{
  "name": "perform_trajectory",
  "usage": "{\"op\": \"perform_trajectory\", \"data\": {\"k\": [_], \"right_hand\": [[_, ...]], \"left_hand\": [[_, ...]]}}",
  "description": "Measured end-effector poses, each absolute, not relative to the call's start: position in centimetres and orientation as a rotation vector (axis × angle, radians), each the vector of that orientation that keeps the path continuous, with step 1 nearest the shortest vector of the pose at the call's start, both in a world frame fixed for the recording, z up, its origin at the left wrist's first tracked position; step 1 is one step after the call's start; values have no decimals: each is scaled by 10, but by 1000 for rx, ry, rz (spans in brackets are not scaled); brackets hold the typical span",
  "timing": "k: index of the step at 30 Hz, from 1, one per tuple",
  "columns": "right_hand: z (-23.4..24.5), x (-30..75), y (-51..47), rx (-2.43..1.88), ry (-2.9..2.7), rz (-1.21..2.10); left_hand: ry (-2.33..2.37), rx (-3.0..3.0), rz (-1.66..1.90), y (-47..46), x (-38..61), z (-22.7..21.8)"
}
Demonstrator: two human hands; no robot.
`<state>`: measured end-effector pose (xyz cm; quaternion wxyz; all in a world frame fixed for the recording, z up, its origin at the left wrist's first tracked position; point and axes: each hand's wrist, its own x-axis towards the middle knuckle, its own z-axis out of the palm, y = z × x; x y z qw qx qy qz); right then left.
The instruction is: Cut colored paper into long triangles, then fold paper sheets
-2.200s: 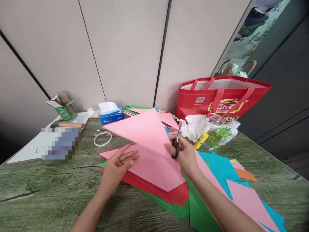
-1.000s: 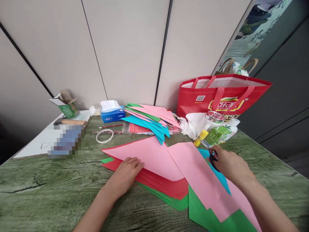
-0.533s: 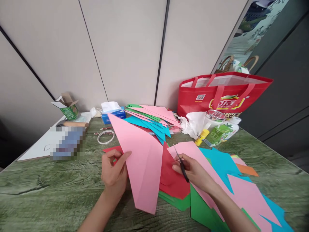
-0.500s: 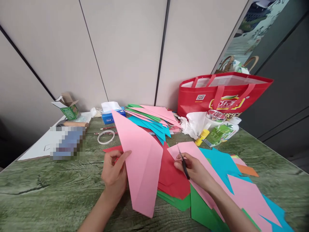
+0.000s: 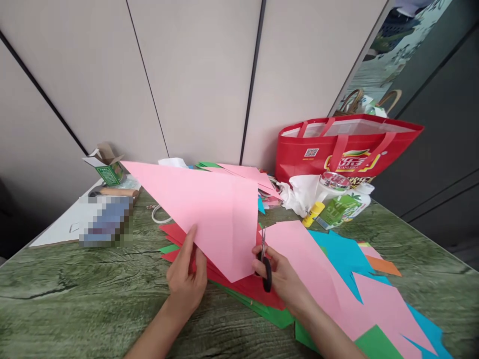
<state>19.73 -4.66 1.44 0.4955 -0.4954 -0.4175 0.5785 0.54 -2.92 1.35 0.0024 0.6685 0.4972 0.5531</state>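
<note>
Swung round since half a second ago: the pink, pointed, smooth paper sheet (image 5: 217, 214) with a faint crease now slants above a stack of red paper sheets (image 5: 250, 290) and angular green paper sheets (image 5: 275, 316), and the right hand (image 5: 286, 279) has come in to its right edge. On my feed that hand grasps black-handled metal scissors (image 5: 267, 276), fingertips at the paper; the left hand (image 5: 187, 281) touches the lower-left edge, can't tell if pinching or propping. I'd judge the sheet light, springy, easily creased, best held by opposite edges over the green wood-grain tabletop (image 5: 93, 304).
</note>
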Motion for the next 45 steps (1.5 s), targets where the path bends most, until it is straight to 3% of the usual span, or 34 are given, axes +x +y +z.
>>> {"op": "perform_trajectory", "data": {"k": [4,10,17,21,24,28,31,45], "right_hand": [[5,185,-41,-1219,-836,1225],[12,184,-43,-1250,-827,966],[16,178,-41,-1282,-906,883],[13,183,-39,-1267,-941,882],[13,188,-40,-1202,-977,1029],[14,185,-47,-979,-1183,1635],[14,179,-54,-879,-1247,1886],[21,173,-57,-845,-1247,1917]], "left_hand": [[1386,1935,1720,-32,11,17],[1051,1185,1810,-22,21,32],[989,948,1255,-10,17,35],[991,785,1352,-7,13,39],[952,686,1516,-3,10,45],[925,648,1609,-2,8,51],[933,654,1595,-5,10,53],[1018,798,1456,-10,18,39]]}}
